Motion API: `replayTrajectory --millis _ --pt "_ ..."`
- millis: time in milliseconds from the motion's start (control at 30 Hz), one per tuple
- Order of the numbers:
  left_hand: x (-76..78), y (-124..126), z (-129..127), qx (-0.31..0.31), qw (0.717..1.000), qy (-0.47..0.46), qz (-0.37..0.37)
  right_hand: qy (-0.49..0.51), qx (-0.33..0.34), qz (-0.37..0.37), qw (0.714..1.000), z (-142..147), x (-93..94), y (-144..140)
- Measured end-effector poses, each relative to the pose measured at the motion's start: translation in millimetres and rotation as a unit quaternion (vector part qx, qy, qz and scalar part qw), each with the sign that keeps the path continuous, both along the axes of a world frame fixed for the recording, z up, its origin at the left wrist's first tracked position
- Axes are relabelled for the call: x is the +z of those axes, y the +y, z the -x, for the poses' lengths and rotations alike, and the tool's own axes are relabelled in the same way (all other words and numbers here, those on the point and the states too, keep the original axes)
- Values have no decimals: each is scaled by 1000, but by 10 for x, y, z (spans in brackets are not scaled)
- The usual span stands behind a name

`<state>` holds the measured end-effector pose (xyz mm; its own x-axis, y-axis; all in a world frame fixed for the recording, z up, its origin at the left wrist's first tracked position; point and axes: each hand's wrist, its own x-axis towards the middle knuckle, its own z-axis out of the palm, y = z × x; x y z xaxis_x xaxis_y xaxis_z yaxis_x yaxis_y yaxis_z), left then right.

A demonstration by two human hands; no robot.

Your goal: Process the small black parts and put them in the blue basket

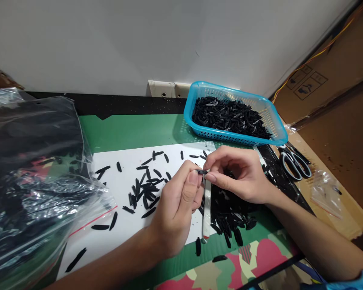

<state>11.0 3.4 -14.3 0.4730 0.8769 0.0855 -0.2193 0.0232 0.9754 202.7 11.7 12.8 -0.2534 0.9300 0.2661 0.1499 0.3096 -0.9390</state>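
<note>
My left hand (177, 207) and my right hand (240, 175) meet over a white sheet (124, 229), fingertips pinching one small black strip (202, 172) between them. A narrow white tape strip (206, 209) hangs down from the pinch point toward the mat. Several loose black strips (147, 189) lie scattered on the sheet left of my hands. A denser pile of black strips (230, 217) sits under and below my right hand.
A blue plastic basket (278, 133) full of black strips stands at the back right. Scissors (293, 161) lie beside it. A large clear bag (33, 181) of black parts fills the left. A small plastic bag (326, 191) rests on cardboard at right.
</note>
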Motion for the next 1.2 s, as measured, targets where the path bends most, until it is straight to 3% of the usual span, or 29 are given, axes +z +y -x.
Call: replayTrajectory --millis 100,200,367,467,733,833,933,1067,1200 --pt "-5 4 -11 2 1000 -16 6 -29 15 -20 999 -84 46 51" --pt "-15 8 -11 12 1000 -18 17 -103 82 -43 990 -198 122 125" --pt "-13 19 -5 18 999 -10 24 -305 202 -39 930 -278 179 191" --pt "10 25 -13 15 999 -22 30 -356 217 -31 908 -253 175 183" --pt "51 32 -25 10 999 -22 37 -383 231 -11 895 -224 168 154" --pt "49 36 -22 8 999 -20 34 -360 230 -8 904 -255 179 170" --pt "60 45 -18 14 999 -9 47 -283 228 21 931 -313 203 187" --pt "90 64 -14 23 997 -2 80 -83 183 84 976 -390 195 189" --pt "99 74 -15 13 995 -22 100 94 80 78 989 -391 120 207"
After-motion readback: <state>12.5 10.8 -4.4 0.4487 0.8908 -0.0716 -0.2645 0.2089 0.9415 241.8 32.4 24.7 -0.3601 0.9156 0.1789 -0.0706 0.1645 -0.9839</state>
